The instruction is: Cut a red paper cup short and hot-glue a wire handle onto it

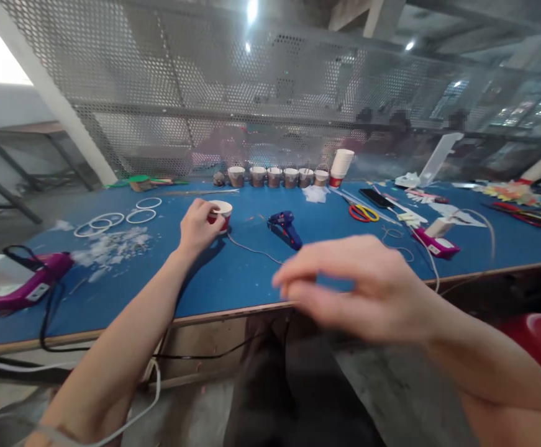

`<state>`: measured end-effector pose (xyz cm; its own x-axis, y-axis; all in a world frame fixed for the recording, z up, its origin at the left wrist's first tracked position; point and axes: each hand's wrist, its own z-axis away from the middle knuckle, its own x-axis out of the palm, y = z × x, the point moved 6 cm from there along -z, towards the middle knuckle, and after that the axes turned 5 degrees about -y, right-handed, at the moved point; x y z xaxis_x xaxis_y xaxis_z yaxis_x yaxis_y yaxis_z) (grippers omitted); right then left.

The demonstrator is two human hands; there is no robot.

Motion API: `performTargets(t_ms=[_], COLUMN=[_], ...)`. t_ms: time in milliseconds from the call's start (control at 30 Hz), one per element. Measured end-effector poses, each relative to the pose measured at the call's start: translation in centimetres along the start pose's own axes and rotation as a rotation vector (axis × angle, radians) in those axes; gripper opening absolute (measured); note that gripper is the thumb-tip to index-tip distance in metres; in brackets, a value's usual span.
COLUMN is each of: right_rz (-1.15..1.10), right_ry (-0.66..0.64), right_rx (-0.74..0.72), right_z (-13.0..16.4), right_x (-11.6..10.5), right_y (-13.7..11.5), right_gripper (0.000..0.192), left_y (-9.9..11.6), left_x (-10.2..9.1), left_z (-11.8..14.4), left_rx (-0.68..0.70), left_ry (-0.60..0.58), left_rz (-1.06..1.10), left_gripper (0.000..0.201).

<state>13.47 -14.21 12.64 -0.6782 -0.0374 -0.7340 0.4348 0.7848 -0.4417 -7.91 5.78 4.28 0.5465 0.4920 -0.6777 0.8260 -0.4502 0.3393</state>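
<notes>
On the blue table, my left hand (201,223) is closed around a small red-and-white paper cup (223,211). A thin cord (256,249) runs from the foot of the cup toward my right hand (351,285), which is raised over the table's front edge. Thumb and fingertips of that hand are pinched together on the cord's end, though motion blurs them. Between the two hands lies a blue glue gun (286,228), on the table behind the cord.
Several wrapped cups (274,177) line the back, beside a stack of paper cups (341,166). Scissors (363,213) and a phone (376,198) lie right. White rings (105,221), white scraps (116,248) and a purple power strip (28,288) are left. A perforated metal panel (214,81) stands behind.
</notes>
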Motion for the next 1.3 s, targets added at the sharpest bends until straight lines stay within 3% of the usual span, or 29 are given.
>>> performTargets(t_ms=[100, 200, 267, 333, 500, 667, 900, 1033, 1167, 1233, 1300], right_rz=[0.063, 0.194, 0.190, 0.156, 0.128, 0.085, -0.103, -0.279, -0.532, -0.631, -0.632], right_ry=[0.152, 0.120, 0.054, -0.037, -0.139, -0.073, 0.092, 0.190, 0.381, 0.388, 0.315], right_rx=[0.268, 0.695, 0.764, 0.769, 0.775, 0.750, 0.663, 0.648, 0.556, 0.539, 0.551], right_z=[-1.3, -0.7, -0.7, -1.1, -2.0, -2.3, -2.3, -1.8, -1.3, -1.3, -1.4], right_x=[-1.7, -0.7, 0.5, 2.0, 5.2, 6.4, 6.9, 6.7, 5.5, 5.6, 6.1], right_y=[6.7, 16.1, 19.8, 21.6, 22.3, 22.7, 23.2, 23.0, 21.2, 20.1, 19.3], right_gripper=[0.026, 0.028, 0.030, 0.034, 0.048, 0.033, 0.014, 0.023, 0.026, 0.028, 0.028], left_y=[0.0, 0.0, -0.1, -0.4, -0.9, -1.0, 0.2, 0.9, 0.8, 0.8, 0.9], left_x=[0.0, 0.1, 0.1, 0.2, 0.4, 0.1, -0.1, 0.1, 0.2, 0.4, 0.7], left_z=[0.0, -0.1, -0.1, -0.1, 0.2, 0.4, 0.6, 0.9, 1.2, 1.4, 1.5], left_rx=[0.012, 0.024, 0.021, 0.012, 0.019, 0.030, -0.024, -0.119, -0.269, -0.309, -0.324], left_ry=[-0.001, -0.017, -0.018, -0.021, -0.027, -0.016, 0.027, -0.008, -0.040, -0.056, -0.079], left_rz=[-0.015, -0.033, -0.048, -0.062, -0.079, -0.040, 0.216, 0.378, 0.496, 0.516, 0.523], left_gripper=[0.014, 0.014, 0.015, 0.015, 0.019, 0.018, 0.014, 0.016, 0.016, 0.017, 0.017])
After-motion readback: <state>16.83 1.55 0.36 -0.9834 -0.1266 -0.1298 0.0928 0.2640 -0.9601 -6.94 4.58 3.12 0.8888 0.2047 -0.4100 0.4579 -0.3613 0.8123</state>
